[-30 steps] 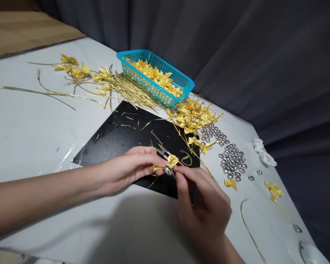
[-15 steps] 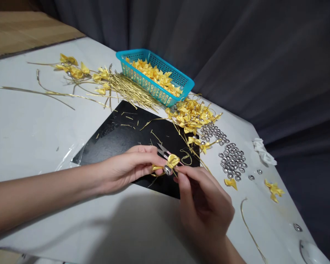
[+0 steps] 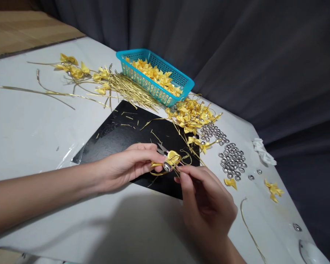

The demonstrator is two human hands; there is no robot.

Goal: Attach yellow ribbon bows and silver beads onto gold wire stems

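Note:
Between thumb and fingers, my left hand point(image 3: 139, 160) pinches a yellow satin ribbon flower point(image 3: 173, 157) over the black mat point(image 3: 107, 146). A silver bead point(image 3: 167, 167) sits against the flower's near side, and gold cord loops around both. My right hand point(image 3: 209, 198) is closed, its thumb and forefinger pinching the thin gold cord point(image 3: 177, 171) just right of the bead. Small scissors point(image 3: 162, 149) with pink handles lie on the mat behind the flower, their handles partly hidden by it.
A blue basket point(image 3: 191, 83) of yellow ribbon flowers stands at the back. Beside it lie gold cords point(image 3: 134, 91) and a heap of finished-looking flowers point(image 3: 192, 113). Silver beads point(image 3: 232, 161) are piled at right, near a crumpled white scrap point(image 3: 264, 152). Cord snippets litter the mat.
My right hand has shifted slightly right and down with the cord. The flower and bead have turned a little, and the cord across the flower shows more clearly.

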